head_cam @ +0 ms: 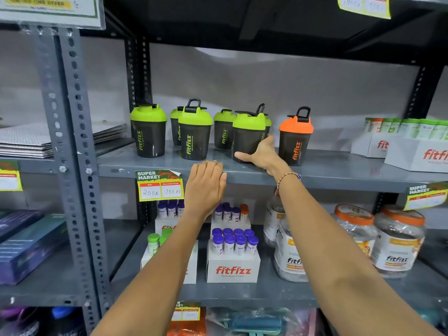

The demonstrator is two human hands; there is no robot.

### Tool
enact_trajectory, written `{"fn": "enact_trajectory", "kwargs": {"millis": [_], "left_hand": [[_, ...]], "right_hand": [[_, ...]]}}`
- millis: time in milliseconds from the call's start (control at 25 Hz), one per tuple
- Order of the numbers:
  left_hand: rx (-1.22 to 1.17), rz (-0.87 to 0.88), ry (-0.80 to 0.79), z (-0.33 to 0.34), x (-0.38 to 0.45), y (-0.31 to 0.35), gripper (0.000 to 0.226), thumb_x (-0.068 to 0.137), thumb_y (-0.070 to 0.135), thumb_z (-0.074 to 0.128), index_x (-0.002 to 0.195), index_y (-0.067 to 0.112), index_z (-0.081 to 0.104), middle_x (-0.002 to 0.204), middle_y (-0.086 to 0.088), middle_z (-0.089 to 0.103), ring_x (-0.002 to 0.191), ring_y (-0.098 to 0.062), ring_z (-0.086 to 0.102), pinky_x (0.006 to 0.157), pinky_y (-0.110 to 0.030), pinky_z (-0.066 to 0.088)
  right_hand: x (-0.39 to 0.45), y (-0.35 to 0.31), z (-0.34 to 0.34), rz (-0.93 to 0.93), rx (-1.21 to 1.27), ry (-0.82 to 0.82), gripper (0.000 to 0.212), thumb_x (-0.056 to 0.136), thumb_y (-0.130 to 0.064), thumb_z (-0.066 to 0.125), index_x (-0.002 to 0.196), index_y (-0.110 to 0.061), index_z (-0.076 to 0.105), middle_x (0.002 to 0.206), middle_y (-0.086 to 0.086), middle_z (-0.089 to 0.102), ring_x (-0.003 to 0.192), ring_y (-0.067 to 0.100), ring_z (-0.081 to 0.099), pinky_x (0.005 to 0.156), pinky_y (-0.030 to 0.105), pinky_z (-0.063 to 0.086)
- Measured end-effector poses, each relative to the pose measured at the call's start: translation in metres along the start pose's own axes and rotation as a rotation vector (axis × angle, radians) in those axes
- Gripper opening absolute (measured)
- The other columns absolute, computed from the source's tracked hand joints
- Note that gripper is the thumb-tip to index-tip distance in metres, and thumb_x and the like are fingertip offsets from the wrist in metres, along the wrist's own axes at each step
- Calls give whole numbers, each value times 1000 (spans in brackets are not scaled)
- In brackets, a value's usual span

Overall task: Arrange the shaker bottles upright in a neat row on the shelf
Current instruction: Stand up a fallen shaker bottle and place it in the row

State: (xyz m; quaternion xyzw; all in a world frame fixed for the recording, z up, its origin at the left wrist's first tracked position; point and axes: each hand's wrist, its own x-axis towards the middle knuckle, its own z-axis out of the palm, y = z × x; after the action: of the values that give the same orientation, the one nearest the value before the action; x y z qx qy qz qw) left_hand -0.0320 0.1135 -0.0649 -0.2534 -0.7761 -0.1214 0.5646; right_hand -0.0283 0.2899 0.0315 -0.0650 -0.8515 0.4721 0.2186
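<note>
Meanwhile right hand (263, 155) grips a green-lidded "fitfizz" shaker (247, 137); left hand (205, 187) fingers together

green-lid shakers (195, 132): 6 (one mostly hidden) | orange-lid shaker (294, 139): 1

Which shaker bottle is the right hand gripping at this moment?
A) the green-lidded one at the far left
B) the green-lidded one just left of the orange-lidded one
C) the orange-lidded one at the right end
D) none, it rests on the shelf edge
B: the right hand wraps the base of the green-lidded shaker beside the orange-lidded shaker; the left hand rests on the shelf edge.
</note>
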Motion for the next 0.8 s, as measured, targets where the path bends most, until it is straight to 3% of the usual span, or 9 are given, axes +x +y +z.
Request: {"fn": "enact_trajectory", "kwargs": {"millis": [160,360,520,680,800], "left_hand": [[-2,8,-11,0,-1,-1,37,99,29,33,108,6,60,103,-9,63,94,-27,57,87,-36,35],[5,-3,-2,0,0,0,37,98,28,34,108,6,61,102,-9,64,94,-28,57,88,-37,35],[10,11,-1,0,-1,0,37,98,28,34,108,5,61,103,-10,64,94,-29,58,87,-37,36],[19,14,12,1,1,-2,37,98,28,34,106,5,61,102,-10,65,92,-29,58,86,-37,35],[17,30,16,2,0,-2,37,98,28,33,106,5,61,101,-10,65,91,-29,57,85,-37,35]], "right_hand": [[4,2,-6,46,148,-63,115,72,-17,82,147,-3,-4,149,15,36,135,28,40,113,45,34],[-1,-1,0,26,36,-20,122,56,-36,89,142,-13,6,150,14,32,138,30,34,113,48,34],[-1,-1,-7,50,171,-85,121,61,-15,84,145,-11,-4,146,14,37,135,31,39,112,46,37],[-6,-6,-4,19,90,-62,121,61,-26,88,145,-9,2,149,12,33,137,28,34,114,45,33],[-4,-3,-7,48,127,-89,107,72,-8,79,144,-4,1,142,18,40,124,26,43,104,34,39]]}}
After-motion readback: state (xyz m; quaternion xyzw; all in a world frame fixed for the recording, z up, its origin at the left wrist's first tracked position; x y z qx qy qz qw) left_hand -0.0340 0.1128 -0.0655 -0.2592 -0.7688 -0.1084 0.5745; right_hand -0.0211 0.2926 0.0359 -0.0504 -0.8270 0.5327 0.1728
